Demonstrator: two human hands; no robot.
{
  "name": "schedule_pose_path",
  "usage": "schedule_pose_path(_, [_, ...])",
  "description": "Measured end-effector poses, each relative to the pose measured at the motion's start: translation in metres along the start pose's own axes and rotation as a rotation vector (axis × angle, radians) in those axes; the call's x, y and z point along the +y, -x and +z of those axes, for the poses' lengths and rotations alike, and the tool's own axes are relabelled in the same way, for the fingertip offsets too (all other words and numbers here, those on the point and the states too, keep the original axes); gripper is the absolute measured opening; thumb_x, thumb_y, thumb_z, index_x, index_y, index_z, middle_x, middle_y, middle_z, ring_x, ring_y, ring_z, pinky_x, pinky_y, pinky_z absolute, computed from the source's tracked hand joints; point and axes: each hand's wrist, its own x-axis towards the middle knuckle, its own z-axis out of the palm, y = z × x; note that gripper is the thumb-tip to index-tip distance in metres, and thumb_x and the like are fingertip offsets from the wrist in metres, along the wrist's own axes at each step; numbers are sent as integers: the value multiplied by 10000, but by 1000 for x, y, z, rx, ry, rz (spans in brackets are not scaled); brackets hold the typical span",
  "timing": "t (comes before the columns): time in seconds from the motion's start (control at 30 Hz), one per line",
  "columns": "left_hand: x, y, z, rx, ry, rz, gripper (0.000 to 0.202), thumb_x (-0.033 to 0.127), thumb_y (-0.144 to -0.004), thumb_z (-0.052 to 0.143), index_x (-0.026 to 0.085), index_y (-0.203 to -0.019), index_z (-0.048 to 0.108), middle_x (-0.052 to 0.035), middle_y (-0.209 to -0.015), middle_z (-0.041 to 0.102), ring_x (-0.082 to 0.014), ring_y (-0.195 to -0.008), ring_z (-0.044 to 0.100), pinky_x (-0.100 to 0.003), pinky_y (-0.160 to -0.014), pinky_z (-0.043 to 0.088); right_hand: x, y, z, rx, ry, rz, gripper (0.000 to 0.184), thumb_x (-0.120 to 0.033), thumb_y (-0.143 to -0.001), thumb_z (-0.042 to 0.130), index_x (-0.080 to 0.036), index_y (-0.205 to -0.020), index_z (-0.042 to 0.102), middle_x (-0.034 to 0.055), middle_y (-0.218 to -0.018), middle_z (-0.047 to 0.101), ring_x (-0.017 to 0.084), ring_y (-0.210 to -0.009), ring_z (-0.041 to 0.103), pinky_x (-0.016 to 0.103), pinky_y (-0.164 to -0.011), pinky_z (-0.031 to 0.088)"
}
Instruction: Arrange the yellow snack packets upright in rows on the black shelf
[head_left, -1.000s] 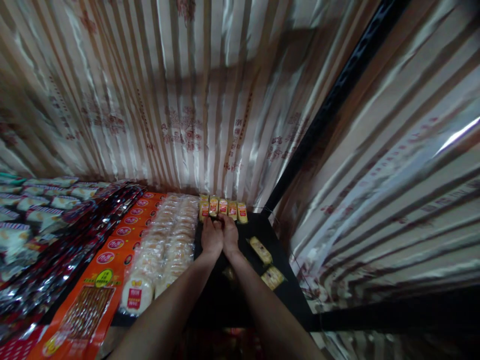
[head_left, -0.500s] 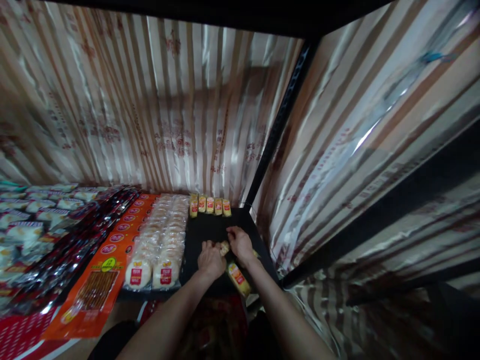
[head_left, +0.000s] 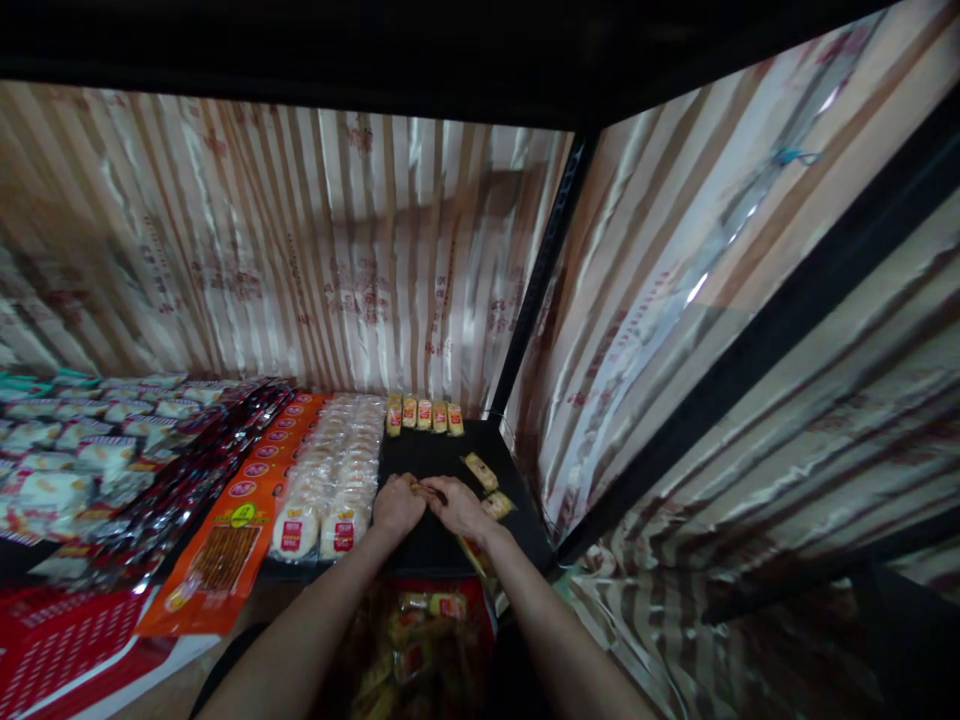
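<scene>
"Striped, shiny curtain (head_left: 300,250) hangs behind everything, with a black post (head_left: 540,270) at the corner. What is on the dark shelf (head_left: 412,455) in front of it?"

"At the back edge, 5 small yellow packets (head_left: 424,414) stand side by side in a row, each with a red label. Nearer the right edge, 2 loose packets (head_left: 480,470) lie at angles, the front 1 partly behind the right forearm."

"And the hands?"

"Both are low over the front half of the shelf, fingertips meeting. The left hand (head_left: 400,505) has its fingers curled well inward; the right hand (head_left: 454,507) reaches across to it, fingers bent and close together. Something small (head_left: 428,490) and yellowish shows between the tips, but it is mostly covered, so I cannot tell what it is or which fingers grip it."

"Anything by the arms?"

"Another packet (head_left: 474,555) shows beside the right forearm, at the front edge. Below that edge, between the arms, more packets (head_left: 420,640) lie heaped, dim and blurred."

"What is to the left?"

"Next to the bare part, 2 rows of clear-wrapped round crackers (head_left: 341,480), then orange packs (head_left: 244,530), dark red foil packs (head_left: 195,480) and pale snack bags (head_left: 105,450). A red basket (head_left: 75,630) sits in the lower left corner."
</scene>
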Motion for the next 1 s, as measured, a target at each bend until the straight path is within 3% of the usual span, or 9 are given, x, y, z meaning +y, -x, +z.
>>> schedule_pose_path(0.13, [-5, -13, -12, 8, 14, 11, 266, 278, -798, 438, 174, -964, 618, -106, -1000, 656, -204, -942, 610, -262, -778, 442, -5, -5, 7, 14, -16, 11, 289, -199, -718, 592, -221, -1003, 636, 35, -932, 647, 169, -868, 585, 248, -781, 425])
schedule_pose_path(0.4, [-4, -30, -14, 17, 44, -17, 390, 283, -811, 464, 134, -1169, 514, -137, -1148, 600, -207, -1044, 577, -250, -840, 425, 2, -24, 29, 122, 47, 156, 178, -143, -729, 543, -212, -856, 646, 27, -811, 601, 143, -761, 568, 214, -685, 411])
schedule_pose_path(0.6, [0, -51, 1, 120, 190, -69, 494, 172, -819, 411, 79, -1300, 345, -171, -1188, 571, -201, -1075, 562, -258, -880, 412, 14, -47, 45, 269, -154, 338, 326, -121, -733, 497, -208, -1040, 561, 24, -821, 658, 145, -705, 623, 236, -665, 455])
schedule_pose_path(0.83, [7, -71, 12, 135, 247, -74, 346, 133, -820, 373, 91, -1115, 548, -143, -1153, 579, -202, -1062, 551, -254, -892, 415, 28, -80, 54, 420, -236, 394, 224, -234, -773, 472, -191, -992, 492, 62, -877, 677, 180, -780, 646, 279, -706, 472])
schedule_pose_path(1.0, [15, -88, 21, 190, 284, -51, 319, 157, -856, 343, 107, -1035, 603, -133, -1207, 555, -195, -1156, 484, -278, -991, 358, 40, -107, 58, 477, -352, 377, 219, -243, -747, 458, -190, -960, 465, 63, -859, 658, 173, -771, 631, 275, -694, 476])
